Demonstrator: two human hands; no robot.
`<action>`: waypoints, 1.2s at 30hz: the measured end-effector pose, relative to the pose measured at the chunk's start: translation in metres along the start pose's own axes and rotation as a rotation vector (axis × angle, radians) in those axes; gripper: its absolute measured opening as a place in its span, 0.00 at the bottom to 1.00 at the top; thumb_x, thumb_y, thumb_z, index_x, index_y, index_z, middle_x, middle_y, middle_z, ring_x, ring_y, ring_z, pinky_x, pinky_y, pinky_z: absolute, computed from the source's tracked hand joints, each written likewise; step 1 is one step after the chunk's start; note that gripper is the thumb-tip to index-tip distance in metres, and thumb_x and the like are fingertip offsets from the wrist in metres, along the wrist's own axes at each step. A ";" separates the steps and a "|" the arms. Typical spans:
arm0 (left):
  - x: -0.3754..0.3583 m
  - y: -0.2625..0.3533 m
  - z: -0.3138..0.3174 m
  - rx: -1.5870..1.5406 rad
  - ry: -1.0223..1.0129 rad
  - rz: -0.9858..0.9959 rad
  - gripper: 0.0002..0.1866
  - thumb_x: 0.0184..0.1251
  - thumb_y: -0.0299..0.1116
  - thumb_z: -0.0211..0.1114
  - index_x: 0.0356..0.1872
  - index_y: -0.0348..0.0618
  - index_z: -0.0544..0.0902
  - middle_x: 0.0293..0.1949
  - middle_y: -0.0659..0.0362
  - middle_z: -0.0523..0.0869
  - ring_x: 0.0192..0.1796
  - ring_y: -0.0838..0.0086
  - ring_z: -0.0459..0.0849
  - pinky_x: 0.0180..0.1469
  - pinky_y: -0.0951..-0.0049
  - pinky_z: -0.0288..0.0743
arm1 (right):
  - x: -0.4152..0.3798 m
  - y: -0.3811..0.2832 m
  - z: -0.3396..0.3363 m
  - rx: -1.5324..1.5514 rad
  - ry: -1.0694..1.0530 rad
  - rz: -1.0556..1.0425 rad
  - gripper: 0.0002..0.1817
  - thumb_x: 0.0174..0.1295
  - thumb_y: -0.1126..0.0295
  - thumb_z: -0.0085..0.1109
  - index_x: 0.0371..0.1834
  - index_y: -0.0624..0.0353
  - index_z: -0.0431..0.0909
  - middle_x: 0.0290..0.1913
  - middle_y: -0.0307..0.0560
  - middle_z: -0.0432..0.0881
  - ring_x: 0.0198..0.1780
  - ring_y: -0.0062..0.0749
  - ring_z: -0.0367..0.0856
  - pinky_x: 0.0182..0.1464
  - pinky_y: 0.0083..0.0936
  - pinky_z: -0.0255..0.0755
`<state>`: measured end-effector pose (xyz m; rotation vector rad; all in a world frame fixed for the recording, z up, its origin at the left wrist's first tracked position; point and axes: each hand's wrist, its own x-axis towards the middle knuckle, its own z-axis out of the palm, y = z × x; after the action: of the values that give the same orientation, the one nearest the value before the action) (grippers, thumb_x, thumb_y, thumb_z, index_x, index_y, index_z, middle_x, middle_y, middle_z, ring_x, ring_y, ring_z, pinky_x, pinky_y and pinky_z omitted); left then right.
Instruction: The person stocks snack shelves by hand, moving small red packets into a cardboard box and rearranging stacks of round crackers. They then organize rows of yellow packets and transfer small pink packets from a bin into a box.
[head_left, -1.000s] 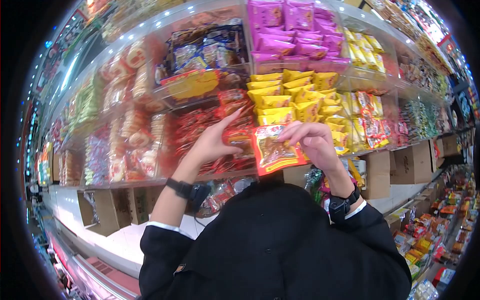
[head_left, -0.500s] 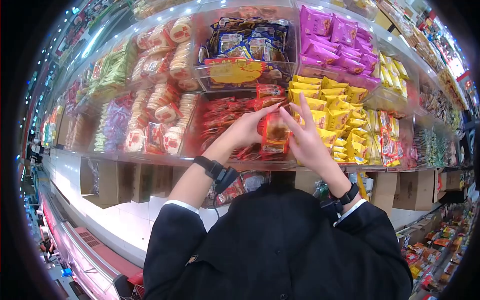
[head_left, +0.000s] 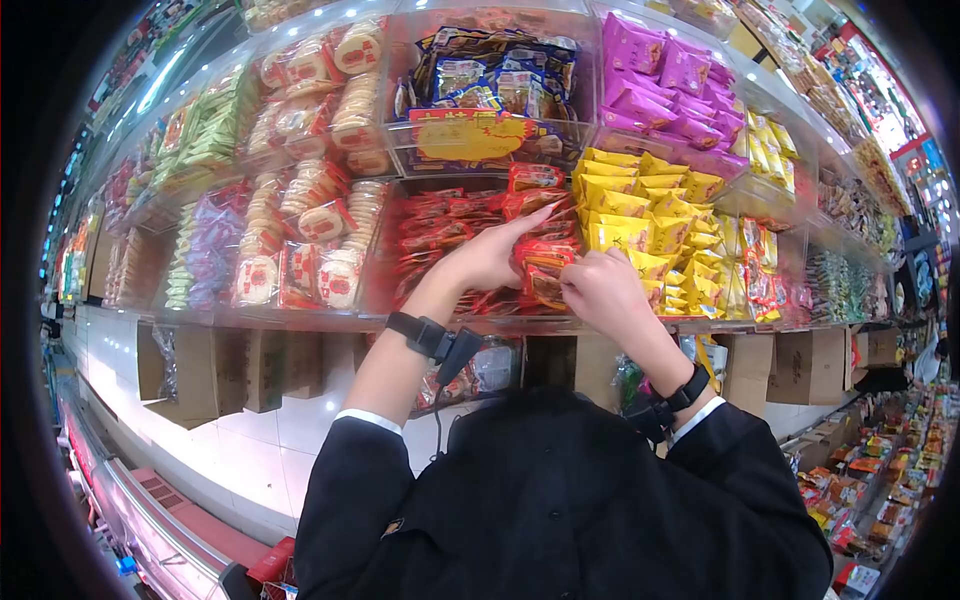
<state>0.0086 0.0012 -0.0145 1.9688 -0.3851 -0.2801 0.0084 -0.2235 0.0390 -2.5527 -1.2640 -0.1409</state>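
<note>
Red snack packets (head_left: 440,230) fill a clear bin in the middle. My left hand (head_left: 492,255) lies over them, its fingers stretched toward the upper right beside a stack of red packets (head_left: 545,262). At that stack's right side is my right hand (head_left: 603,290), its fingers curled in against a red packet's edge; what its fingertips hold is too small to make out. Yellow packets (head_left: 620,205) stand in rows directly behind and right of my right hand.
Behind are blue packets (head_left: 520,85) with a yellow sign (head_left: 470,136), and purple packets (head_left: 665,75). Round wrapped crackers (head_left: 340,275) stand at left. Cardboard boxes (head_left: 215,370) sit below the clear shelf edge (head_left: 470,322).
My right hand has closed from spread fingers and moved slightly down. The red packet that was raised between my hands now lies lower, against the stack. The view has shifted slightly.
</note>
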 end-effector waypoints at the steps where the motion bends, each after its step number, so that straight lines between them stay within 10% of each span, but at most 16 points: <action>1: -0.001 0.003 -0.003 -0.104 -0.080 -0.118 0.60 0.43 0.20 0.79 0.80 0.55 0.54 0.68 0.48 0.76 0.64 0.62 0.79 0.68 0.66 0.71 | 0.002 -0.002 -0.001 -0.013 -0.014 0.011 0.04 0.53 0.70 0.64 0.24 0.57 0.82 0.24 0.47 0.82 0.35 0.41 0.83 0.42 0.36 0.72; 11: -0.005 0.015 0.012 0.164 0.053 0.010 0.57 0.44 0.38 0.81 0.78 0.47 0.57 0.69 0.43 0.73 0.71 0.53 0.72 0.70 0.60 0.69 | -0.003 -0.004 -0.005 0.436 0.137 0.266 0.11 0.56 0.69 0.68 0.41 0.61 0.84 0.44 0.53 0.82 0.40 0.49 0.83 0.49 0.40 0.77; 26: 0.003 0.043 0.011 0.274 -0.036 -0.112 0.68 0.40 0.35 0.83 0.81 0.47 0.44 0.76 0.41 0.62 0.76 0.50 0.64 0.75 0.60 0.61 | -0.008 0.043 -0.032 0.361 0.344 -0.036 0.05 0.59 0.69 0.66 0.34 0.58 0.85 0.34 0.47 0.85 0.36 0.45 0.84 0.40 0.38 0.77; 31: 0.003 0.054 0.015 0.379 0.064 -0.239 0.67 0.45 0.40 0.83 0.81 0.48 0.42 0.63 0.36 0.77 0.64 0.45 0.79 0.66 0.57 0.73 | -0.103 0.141 -0.082 0.069 1.024 0.521 0.05 0.66 0.73 0.62 0.39 0.62 0.85 0.37 0.46 0.87 0.36 0.32 0.85 0.40 0.25 0.77; 33: 0.004 0.053 0.015 0.423 0.066 -0.237 0.67 0.45 0.41 0.84 0.81 0.48 0.42 0.61 0.36 0.79 0.61 0.45 0.81 0.63 0.57 0.75 | -0.149 0.195 -0.088 0.199 0.937 1.030 0.17 0.68 0.60 0.61 0.49 0.64 0.84 0.40 0.53 0.88 0.41 0.40 0.87 0.45 0.33 0.78; 36: 0.003 0.056 0.017 0.368 0.055 -0.364 0.66 0.45 0.39 0.84 0.81 0.46 0.42 0.61 0.37 0.80 0.62 0.47 0.81 0.62 0.59 0.76 | -0.224 0.281 -0.053 -0.001 0.611 1.160 0.28 0.62 0.53 0.67 0.55 0.67 0.80 0.43 0.58 0.87 0.46 0.46 0.87 0.50 0.37 0.78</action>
<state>-0.0032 -0.0355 0.0297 2.4026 -0.0377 -0.4070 0.0956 -0.5716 -0.0180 -2.4987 0.4628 -0.5748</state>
